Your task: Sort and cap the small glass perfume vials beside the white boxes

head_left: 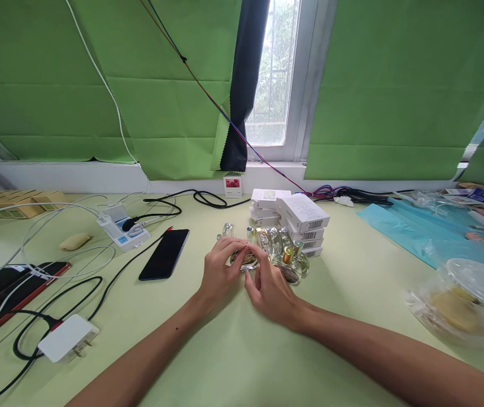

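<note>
Glass bottle point(249, 260) sits mid-frame by our left hand point(221, 270) and right hand point(276, 289), both half-curled, fingertips together above it; can't tell which grips it. Packed this tight, a stray knuckle could knock the gold-capped bottle point(291, 272).

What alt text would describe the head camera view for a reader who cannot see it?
Two bare hands, left and right, meet over small glass bottles on a pale green table, beside stacked white boxes.

we're seeing two hands point(223, 270), one window point(272, 73), one power strip point(120, 227), one lidded cup point(474, 282) and several bottles point(289, 270), too bunched to count.
</note>
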Action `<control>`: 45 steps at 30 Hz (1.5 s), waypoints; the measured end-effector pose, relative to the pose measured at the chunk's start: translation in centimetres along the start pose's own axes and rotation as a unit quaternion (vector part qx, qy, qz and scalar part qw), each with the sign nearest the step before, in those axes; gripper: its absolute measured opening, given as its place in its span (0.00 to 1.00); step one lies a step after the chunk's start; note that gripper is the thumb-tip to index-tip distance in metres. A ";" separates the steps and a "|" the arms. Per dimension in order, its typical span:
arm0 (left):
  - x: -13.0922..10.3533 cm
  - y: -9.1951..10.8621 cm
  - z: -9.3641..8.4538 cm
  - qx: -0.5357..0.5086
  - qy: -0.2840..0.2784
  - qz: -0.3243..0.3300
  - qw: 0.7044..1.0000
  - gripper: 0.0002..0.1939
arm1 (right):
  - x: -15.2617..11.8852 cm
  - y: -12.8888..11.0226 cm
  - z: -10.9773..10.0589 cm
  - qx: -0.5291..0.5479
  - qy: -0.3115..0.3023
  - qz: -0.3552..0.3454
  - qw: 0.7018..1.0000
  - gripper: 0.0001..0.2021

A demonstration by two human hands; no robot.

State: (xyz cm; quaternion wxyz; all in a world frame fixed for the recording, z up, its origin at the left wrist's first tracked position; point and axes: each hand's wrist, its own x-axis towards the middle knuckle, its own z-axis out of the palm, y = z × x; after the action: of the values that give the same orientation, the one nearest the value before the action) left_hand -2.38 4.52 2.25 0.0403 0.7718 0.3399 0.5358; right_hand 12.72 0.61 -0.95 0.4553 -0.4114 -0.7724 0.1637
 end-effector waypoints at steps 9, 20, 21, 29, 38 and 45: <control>-0.1 -0.3 0.1 -0.017 0.000 -0.005 1.000 0.04 | -0.1 0.0 0.0 0.003 -0.003 0.001 1.000 0.30; -0.2 0.0 0.2 -0.018 0.000 -0.029 0.999 0.04 | 0.1 -0.1 0.0 -0.034 -0.006 -0.001 0.999 0.30; -0.1 0.1 0.2 -0.018 0.001 -0.029 0.999 0.05 | 0.1 -0.2 -0.1 -0.039 -0.005 -0.002 0.999 0.30; 0.0 0.2 0.0 -0.002 -0.009 -0.047 0.999 0.05 | 0.0 -0.1 -0.1 -0.020 -0.010 -0.003 1.000 0.30; 0.2 0.2 0.0 0.000 -0.005 -0.048 0.999 0.04 | 0.0 -0.1 -0.1 -0.006 -0.016 0.007 1.000 0.29; 0.4 0.3 -0.4 -0.029 -0.024 -0.069 0.997 0.04 | 0.1 -0.4 -0.3 0.001 -0.022 0.011 1.000 0.29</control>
State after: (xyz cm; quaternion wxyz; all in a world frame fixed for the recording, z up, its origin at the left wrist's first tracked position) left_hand -2.50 4.42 2.81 0.1075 0.7579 0.3754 0.5226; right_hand 12.73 0.42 -0.43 0.4368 -0.4160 -0.7773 0.1785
